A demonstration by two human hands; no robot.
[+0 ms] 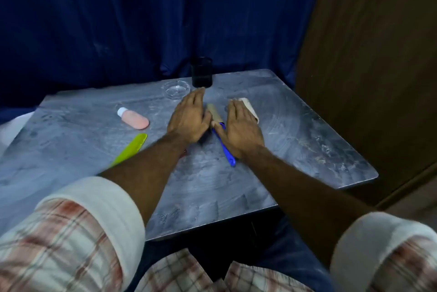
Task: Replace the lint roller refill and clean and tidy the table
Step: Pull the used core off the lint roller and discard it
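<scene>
A lint roller lies in the middle of the grey table [307, 149], with a tan cardboard core [214, 111] at its far end and a blue handle [228, 149] pointing toward me. My left hand [188, 119] rests palm down just left of the core, fingers spread, thumb against it. My right hand [241, 128] lies flat over the handle's upper part, thumb touching where core meets handle. A pale refill roll [250, 108] lies just beyond my right hand, partly hidden by its fingers.
A pink bottle with a white cap [133, 119] lies on its side at the left. A yellow-green flat tool [128, 149] lies beside my left forearm. A clear glass dish [176, 89] and a dark cup [201, 72] stand at the far edge. Blue curtain behind, wooden panel right.
</scene>
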